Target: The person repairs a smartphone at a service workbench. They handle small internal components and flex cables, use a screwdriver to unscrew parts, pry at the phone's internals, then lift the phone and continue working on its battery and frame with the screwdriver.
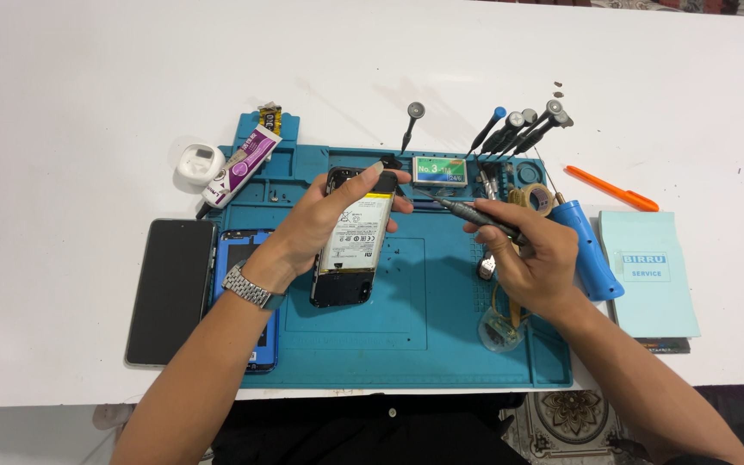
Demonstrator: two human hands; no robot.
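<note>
Screwdriver [467, 211] work: your right hand [534, 263] grips it, tip at the opened phone [353, 239] (battery showing) your left hand [325, 220] clasps over the blue mat [441, 344]. Next, seat the tip squarely.

Your left hand [325, 220] curls closed at blue mat [441, 344] centre; right hand [531, 258] pinches shut just right, forearms angled inward.

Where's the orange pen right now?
Head view, right side: the orange pen lies on the white table, just above the light blue notepad.
</note>
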